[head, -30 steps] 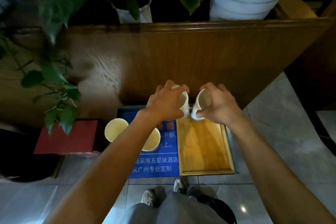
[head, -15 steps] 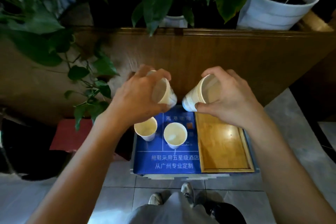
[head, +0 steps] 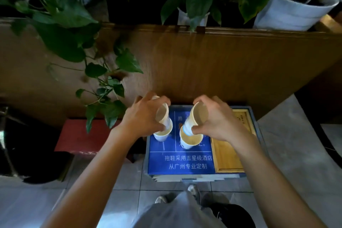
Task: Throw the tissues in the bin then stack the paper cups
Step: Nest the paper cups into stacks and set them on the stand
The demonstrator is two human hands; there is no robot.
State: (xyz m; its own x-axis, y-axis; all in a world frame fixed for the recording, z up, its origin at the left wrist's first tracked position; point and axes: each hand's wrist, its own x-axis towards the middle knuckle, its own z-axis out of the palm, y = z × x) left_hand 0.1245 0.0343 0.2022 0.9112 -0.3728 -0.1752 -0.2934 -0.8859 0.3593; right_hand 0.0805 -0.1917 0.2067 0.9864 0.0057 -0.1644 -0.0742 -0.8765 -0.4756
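Observation:
My left hand (head: pixel 142 119) grips a tilted paper cup (head: pixel 162 114), its base just entering a second cup (head: pixel 162 134) that stands on the blue box (head: pixel 187 161). My right hand (head: pixel 216 119) grips another tilted paper cup (head: pixel 197 117), its base dipping into a further upright cup (head: pixel 191 139) on the same blue top. Both held cups lean with their mouths towards me. No tissues are in view.
A wooden tray (head: pixel 228 153) lies on the right part of the blue box. A red box (head: pixel 79 137) and a dark bin (head: pixel 22 144) sit to the left. A wooden partition (head: pixel 203 65) rises behind, topped by potted plants (head: pixel 294 11). My feet stand on grey tiles below.
Both hands have come down with their cups, from above the box to the mouths of the two standing cups. The camera view has shifted slightly.

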